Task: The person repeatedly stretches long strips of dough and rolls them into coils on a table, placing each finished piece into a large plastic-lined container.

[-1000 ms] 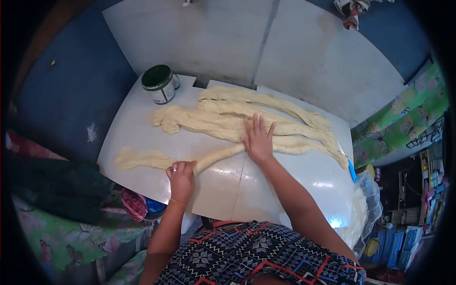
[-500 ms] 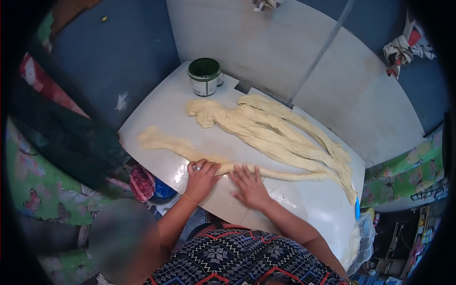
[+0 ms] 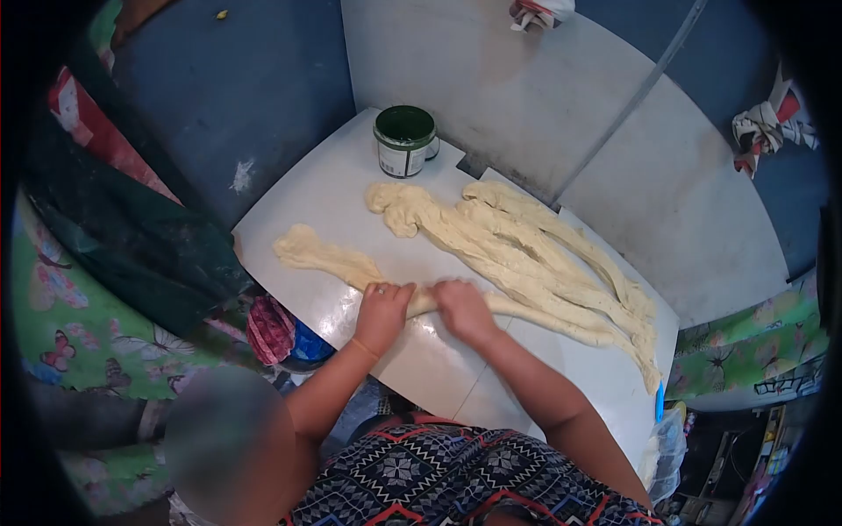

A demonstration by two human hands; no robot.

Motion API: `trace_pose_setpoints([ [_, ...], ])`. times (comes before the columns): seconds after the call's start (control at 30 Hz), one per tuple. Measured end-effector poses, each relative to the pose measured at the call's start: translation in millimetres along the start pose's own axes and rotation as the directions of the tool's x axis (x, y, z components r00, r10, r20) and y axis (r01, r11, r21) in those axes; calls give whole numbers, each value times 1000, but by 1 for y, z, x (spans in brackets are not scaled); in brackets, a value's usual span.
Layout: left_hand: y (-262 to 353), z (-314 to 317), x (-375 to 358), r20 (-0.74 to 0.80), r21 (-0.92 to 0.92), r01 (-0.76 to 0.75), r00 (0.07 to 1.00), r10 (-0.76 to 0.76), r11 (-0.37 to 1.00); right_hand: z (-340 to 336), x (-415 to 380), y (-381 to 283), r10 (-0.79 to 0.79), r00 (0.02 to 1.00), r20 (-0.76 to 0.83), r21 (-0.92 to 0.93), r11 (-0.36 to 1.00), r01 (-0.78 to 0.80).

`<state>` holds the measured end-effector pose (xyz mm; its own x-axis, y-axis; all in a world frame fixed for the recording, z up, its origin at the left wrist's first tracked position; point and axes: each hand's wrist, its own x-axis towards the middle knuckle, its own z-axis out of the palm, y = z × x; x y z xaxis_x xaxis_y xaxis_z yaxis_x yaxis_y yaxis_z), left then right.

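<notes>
Before you, a pale tabletop (image 3: 438, 368) meets scuffed whitish panels (image 3: 491, 96); blue walls (image 3: 254, 79) rise behind, and butterfly-print curtains (image 3: 114, 351) hang left.

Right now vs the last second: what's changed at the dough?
Right hand slid left along the dough roll, ending beside the left hand; its fingers, spread before, are now curled over the roll. Whether they grip is unclear.

Unchanged: left hand on the roll, tub at the table's far edge, other dough strips lying behind.
</notes>
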<state>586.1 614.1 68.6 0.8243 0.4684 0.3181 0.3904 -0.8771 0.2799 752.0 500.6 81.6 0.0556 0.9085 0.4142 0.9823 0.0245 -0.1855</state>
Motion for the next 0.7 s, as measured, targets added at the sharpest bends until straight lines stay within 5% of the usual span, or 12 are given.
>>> trace_pose_setpoints([
  [0.03,6,-7,-3,-3,-1,7,1000,-7,1000,5,-11,-6,-54,999,-1,150,987,53],
  [0.1,18,-20,-13,-122,-88,-35,992,24,995,0,-19,-13,35,999,30,113,993,-38],
  [0.23,7,-20,-27,-75,-122,27,997,-36,992,-5,-22,-10,103,984,143,136,983,-123],
  [0.3,-4,-31,-31,65,-216,7,998,7,976,-12,-27,-1,85,943,321,137,981,-136],
  [0.37,-8,-36,-26,121,-198,47,992,-23,979,-10,-22,8,124,959,253,1,992,-129],
  [0.43,-12,-32,-18,17,-153,238,971,-238,959,-6,-8,16,151,973,175,-124,984,-130],
  [0.5,1,-20,-9,-113,-68,291,948,-297,954,0,11,22,307,949,75,-180,940,-290],
  [0.57,5,-17,-3,-277,76,172,950,-145,982,11,9,24,286,958,35,-212,938,-273],
  [0.6,0,-10,-8,-40,111,77,997,-73,991,19,0,27,154,977,145,-23,988,-153],
  [0.63,-2,-9,-13,-60,124,93,994,-86,988,22,-8,27,-8,973,231,176,984,-34],
  [0.67,-2,-11,-19,-67,100,74,996,-67,992,16,-14,14,-73,996,52,185,981,63],
  [0.7,-2,-11,-25,-68,75,50,997,-45,996,10,-14,8,-91,995,43,191,978,82],
])
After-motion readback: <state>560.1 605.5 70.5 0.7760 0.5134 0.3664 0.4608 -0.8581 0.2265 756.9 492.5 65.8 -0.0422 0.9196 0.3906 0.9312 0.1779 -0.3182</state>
